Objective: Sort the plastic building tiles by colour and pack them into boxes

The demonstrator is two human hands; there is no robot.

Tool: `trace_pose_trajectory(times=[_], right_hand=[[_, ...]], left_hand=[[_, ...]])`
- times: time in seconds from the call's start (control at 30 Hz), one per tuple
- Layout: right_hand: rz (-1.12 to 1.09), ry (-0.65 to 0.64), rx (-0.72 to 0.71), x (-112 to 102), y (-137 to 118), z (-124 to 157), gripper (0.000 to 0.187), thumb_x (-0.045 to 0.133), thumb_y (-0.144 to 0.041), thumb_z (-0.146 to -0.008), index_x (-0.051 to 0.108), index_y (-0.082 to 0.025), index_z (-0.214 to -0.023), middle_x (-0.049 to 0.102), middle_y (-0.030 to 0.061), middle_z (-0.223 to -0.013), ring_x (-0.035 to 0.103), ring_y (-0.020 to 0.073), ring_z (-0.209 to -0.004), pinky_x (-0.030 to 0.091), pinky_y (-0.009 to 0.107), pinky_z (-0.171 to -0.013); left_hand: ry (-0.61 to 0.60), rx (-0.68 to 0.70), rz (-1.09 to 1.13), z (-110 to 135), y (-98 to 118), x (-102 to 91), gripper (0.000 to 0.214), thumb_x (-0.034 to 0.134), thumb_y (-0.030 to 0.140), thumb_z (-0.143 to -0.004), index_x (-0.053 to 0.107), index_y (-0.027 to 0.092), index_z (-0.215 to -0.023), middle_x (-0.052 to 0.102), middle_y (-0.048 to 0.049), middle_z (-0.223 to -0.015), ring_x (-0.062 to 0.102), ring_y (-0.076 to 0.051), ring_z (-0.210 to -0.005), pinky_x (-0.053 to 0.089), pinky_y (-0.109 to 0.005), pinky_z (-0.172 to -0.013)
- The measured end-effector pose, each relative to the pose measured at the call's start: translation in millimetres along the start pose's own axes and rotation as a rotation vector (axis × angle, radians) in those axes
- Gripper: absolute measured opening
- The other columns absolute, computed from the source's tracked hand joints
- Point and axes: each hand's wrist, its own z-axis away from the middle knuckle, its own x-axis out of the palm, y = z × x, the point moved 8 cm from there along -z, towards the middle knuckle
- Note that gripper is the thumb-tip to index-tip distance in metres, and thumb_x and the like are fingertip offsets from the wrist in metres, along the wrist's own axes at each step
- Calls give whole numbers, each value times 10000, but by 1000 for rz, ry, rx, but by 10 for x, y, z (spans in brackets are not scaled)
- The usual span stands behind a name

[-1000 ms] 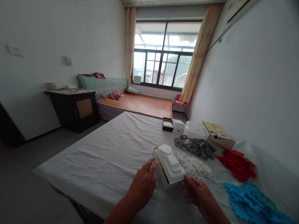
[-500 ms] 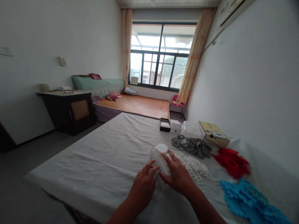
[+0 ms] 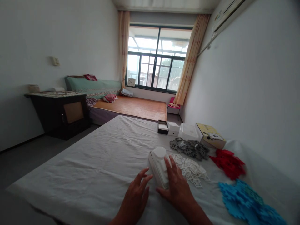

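A white stepped plastic model (image 3: 158,163) with a round top lies on the white-sheeted table (image 3: 98,162). My right hand (image 3: 177,186) rests on top of its near part, fingers stretched flat over it. My left hand (image 3: 136,197) lies beside the model on the sheet, fingers spread, their tips close to the model's left side and holding nothing.
To the right lie piles of white (image 3: 192,168), grey (image 3: 189,145), red (image 3: 228,162) and blue (image 3: 248,200) puzzle pieces. Small boxes (image 3: 167,127), a clear tray (image 3: 188,132) and a yellow box (image 3: 211,135) stand by the wall. A bed (image 3: 131,107) and a dark cabinet (image 3: 61,112) are beyond.
My right hand moved from the model's near right corner onto its top. My left hand slid back a little from the model's side. The view shifted so the table sits lower left.
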Motion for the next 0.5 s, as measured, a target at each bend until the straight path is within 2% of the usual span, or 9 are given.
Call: trace_pose_trajectory(times=[0.1,0.17,0.3,0.4,0.5], right_hand=[[-14,9,-1,4,23,63,1003,613,-254,-677,7,-329,-1472,151,69,-1543,351,359,-1295,439,498,-901],[-20,35,-15,-80,61,115,981,583,-230,-676,18,-312,-1474,169,74,-1539,350,349,-1299,422,508,-925],[3,156,18,-484,340,322,921,538,-242,-710,27,-274,-1476,196,76,-1529,293,327,-1341,371,526,-990],[74,306,66,-974,796,546,865,521,-269,-751,49,-243,-1475,236,91,-1510,269,309,-1356,324,513,-1041],[195,434,173,-1507,1563,804,817,522,-338,-780,92,-230,-1467,275,109,-1487,307,306,-1336,331,489,-1043]], left_hand=[[9,32,-14,-1,-17,9,421,464,143,-858,490,283,-1255,446,-46,-1406,493,-192,-1237,481,-329,-984],[14,66,-28,-6,-26,32,412,461,159,-866,486,285,-1258,449,-50,-1404,511,-190,-1220,486,-322,-975],[55,163,-66,-34,-33,59,379,461,194,-873,496,278,-1241,490,-60,-1367,572,-180,-1150,524,-280,-909],[100,255,-83,-54,-33,54,340,451,225,-883,518,262,-1215,533,-72,-1320,615,-167,-1084,542,-237,-857],[102,354,-99,-62,-48,81,332,434,259,-897,532,259,-1215,559,-79,-1289,651,-151,-1011,547,-202,-819]])
